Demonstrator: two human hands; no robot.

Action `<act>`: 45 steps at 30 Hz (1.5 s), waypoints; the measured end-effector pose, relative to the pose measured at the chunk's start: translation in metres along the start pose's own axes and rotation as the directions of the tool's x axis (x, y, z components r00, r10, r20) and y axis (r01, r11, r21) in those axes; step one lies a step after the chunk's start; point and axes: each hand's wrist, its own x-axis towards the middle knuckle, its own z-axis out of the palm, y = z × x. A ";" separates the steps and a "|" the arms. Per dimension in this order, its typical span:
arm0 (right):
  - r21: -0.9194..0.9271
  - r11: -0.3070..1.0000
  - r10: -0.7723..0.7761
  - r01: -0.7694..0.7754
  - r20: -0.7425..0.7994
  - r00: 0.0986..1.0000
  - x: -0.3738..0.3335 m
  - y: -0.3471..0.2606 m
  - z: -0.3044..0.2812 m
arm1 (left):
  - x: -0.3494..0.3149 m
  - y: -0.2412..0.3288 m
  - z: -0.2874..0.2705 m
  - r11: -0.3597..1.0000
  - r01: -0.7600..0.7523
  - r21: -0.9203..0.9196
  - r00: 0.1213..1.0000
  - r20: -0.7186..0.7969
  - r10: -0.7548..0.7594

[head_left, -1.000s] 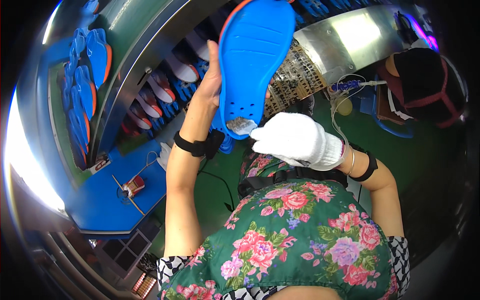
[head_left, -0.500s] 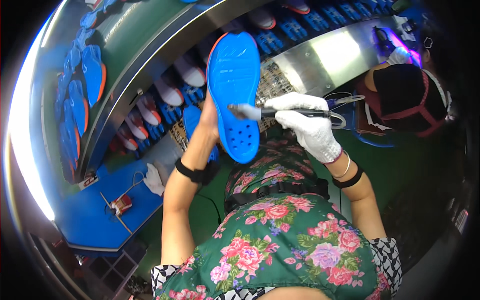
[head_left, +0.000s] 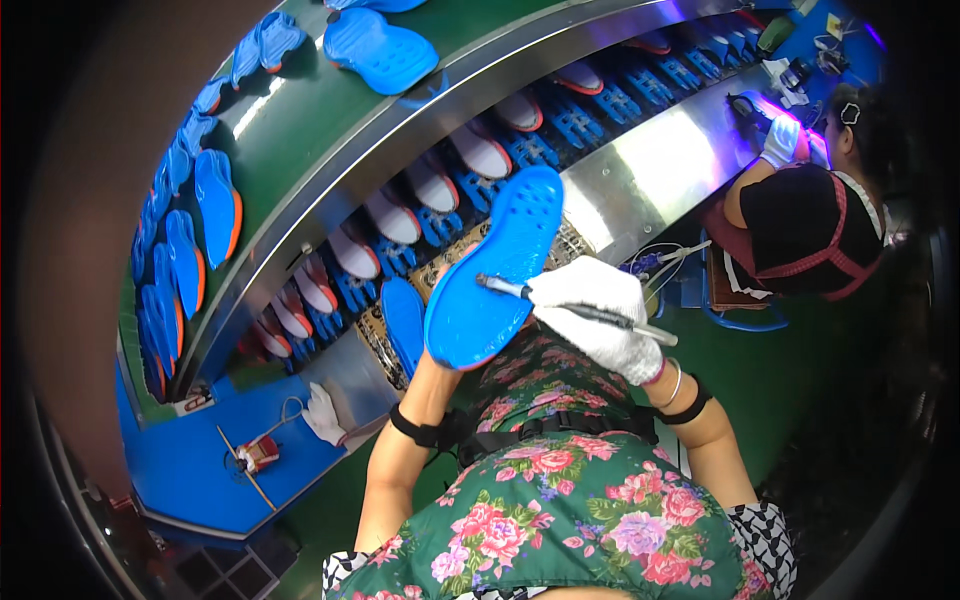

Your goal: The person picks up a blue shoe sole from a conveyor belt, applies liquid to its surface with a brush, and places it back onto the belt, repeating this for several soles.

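A blue shoe insole [head_left: 468,325] with an orange edge rests tilted on my bare left hand [head_left: 433,372], its wide end toward me and its holed end pointing up and right. Most of that hand is hidden behind the insole; it grips from below. My right hand [head_left: 590,300], in a white knit glove, is closed around a slim brush [head_left: 603,317] with a dark handle. The brush tip touches the insole's wet-looking, shiny face. Just left of the held piece, another blue insole [head_left: 403,325] lies on the bench.
Behind runs a rack of white-topped soles [head_left: 393,215] and blue holders [head_left: 577,122]. Above it is a green conveyor [head_left: 285,130] carrying blue insoles. A blue table [head_left: 190,455] with a red block and a white glove stands left. A co-worker [head_left: 800,220] sits at right.
The insole has been turned round: its holed end, near me before, now points away. It is lower, and the brush has moved from mid-length to the wide part.
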 end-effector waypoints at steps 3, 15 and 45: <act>-0.033 0.999 -0.031 0.029 -0.040 0.999 0.001 -0.008 0.000 | -0.005 -0.009 0.018 0.981 -0.145 -0.132 0.989 -0.048 0.140; -0.208 0.943 -0.273 0.259 -0.040 0.961 0.039 -0.018 -0.008 | 0.010 -0.036 0.020 0.927 -0.205 0.315 0.944 -0.185 0.272; -0.096 0.960 -0.280 0.263 -0.279 0.919 0.020 0.002 -0.004 | 0.040 -0.028 0.030 0.813 -0.188 0.550 0.947 -0.118 0.299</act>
